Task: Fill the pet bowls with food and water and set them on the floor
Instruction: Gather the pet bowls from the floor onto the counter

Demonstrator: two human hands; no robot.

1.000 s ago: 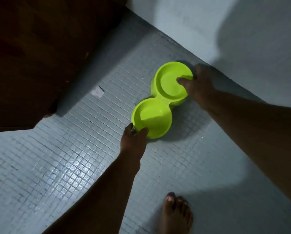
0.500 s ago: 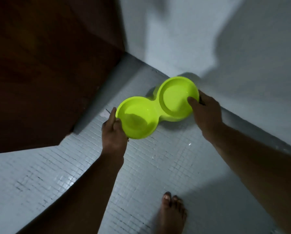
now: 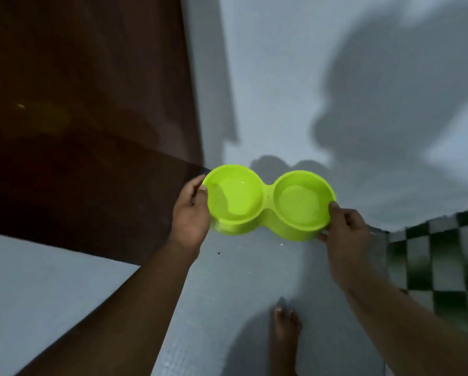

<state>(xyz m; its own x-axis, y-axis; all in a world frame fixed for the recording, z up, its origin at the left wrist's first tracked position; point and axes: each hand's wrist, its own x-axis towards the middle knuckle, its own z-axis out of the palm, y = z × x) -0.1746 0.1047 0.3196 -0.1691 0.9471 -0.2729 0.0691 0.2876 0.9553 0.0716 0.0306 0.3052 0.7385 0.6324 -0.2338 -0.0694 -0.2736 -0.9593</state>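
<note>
Two hands on one lime-green double pet bowl (image 3: 268,203), held level above pale grey floor (image 3: 241,280) close to a white wall (image 3: 281,90). Left hand (image 3: 190,215) curled round the left rim, right hand (image 3: 345,232) pinching the right rim (both wells apparently empty). Dark brown door (image 3: 91,118) leftward, black-and-white checkered tiling (image 3: 441,256) rightward, bare foot (image 3: 285,332) below.

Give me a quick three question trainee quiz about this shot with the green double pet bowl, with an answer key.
1. True or false: one hand alone holds the double bowl.
2. What lies in the two wells: A kibble, B nothing solid visible, C toys?
3. Which body part shows at the bottom of the view?

Key:
1. False; the left hand grips one end and the right hand grips the other.
2. B.
3. A bare foot on the floor.
</note>
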